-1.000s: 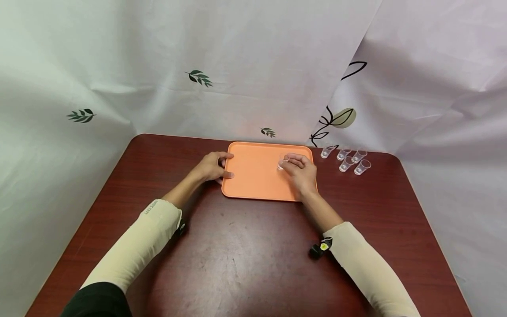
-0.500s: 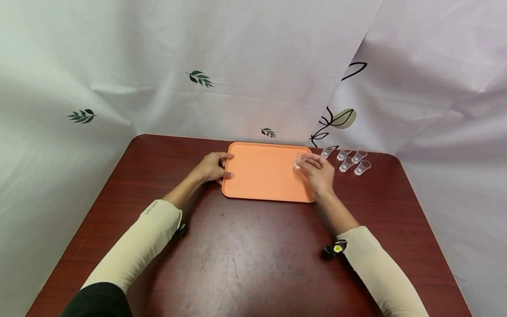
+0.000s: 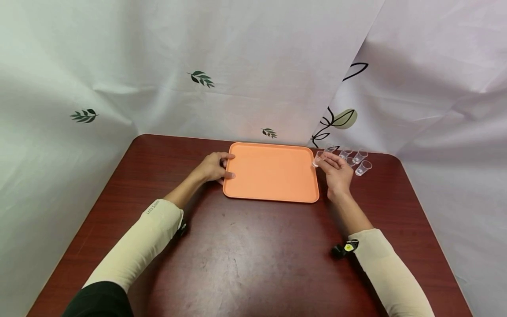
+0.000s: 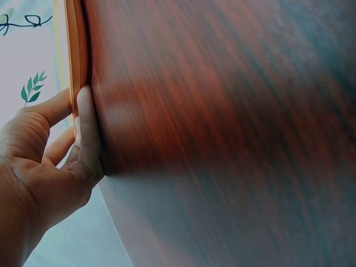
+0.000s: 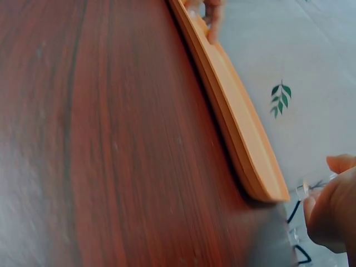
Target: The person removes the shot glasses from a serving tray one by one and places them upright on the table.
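An orange rectangular tray [image 3: 273,174] lies flat toward the back of the table. My left hand [image 3: 211,167] grips its left edge, thumb over the rim and other fingers at the side, as the left wrist view [image 4: 55,167] also shows at the tray's edge [image 4: 78,50]. Just past the tray's right edge, my right hand [image 3: 338,174] pinches a small clear plastic cup [image 3: 318,159] between thumb and fingers. In the right wrist view that cup [image 5: 302,192] shows partly beside the hand [image 5: 334,211]. Several similar clear cups [image 3: 363,167] stand right behind my right hand, some partly hidden by it.
The dark red wooden table [image 3: 237,259] reaches back to a white cloth wall [image 3: 237,66] printed with leaves. A right-hand wrist camera [image 3: 343,250] hangs low over the table.
My right hand has moved right with the pinched cup, from over the tray to just beyond its right edge. My left hand has stayed at the tray's left edge.
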Available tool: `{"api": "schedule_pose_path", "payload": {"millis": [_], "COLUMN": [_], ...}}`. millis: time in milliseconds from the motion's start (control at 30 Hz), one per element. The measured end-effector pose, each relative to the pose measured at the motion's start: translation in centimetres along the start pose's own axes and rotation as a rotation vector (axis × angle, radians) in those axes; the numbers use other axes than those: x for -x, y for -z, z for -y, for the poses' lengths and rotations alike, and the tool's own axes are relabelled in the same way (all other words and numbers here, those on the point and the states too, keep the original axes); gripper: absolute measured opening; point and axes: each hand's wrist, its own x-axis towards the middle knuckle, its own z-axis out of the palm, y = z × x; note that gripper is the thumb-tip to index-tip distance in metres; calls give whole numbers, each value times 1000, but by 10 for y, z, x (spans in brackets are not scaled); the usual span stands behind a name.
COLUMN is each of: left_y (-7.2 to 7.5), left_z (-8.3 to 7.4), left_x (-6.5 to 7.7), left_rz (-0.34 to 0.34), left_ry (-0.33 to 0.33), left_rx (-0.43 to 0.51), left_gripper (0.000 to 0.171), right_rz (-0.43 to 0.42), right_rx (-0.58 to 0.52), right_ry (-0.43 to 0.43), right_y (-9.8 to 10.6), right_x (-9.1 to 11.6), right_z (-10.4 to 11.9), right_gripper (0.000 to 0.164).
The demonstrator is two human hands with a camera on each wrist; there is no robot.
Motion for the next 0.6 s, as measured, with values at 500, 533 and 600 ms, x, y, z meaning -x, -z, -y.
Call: {"api": "schedule_pose_path", "payload": {"millis": [500, 533, 600], "left_y": [0, 0, 0], "left_z": [1, 1, 1], "left_x": [0, 0, 0], "left_rz": [1, 1, -3], "left_ry": [1, 0, 2], "left_rx": [3, 4, 5], "left_gripper": [80, 80, 80], "right_rz": [-119, -121, -125], "right_rx": [76, 82, 90], "right_ry": [-60, -61, -61], "right_y": [18, 18, 18], "right_x": [-13, -13, -14], "right_z": [-7, -7, -7], "right_gripper": [46, 47, 47]}}
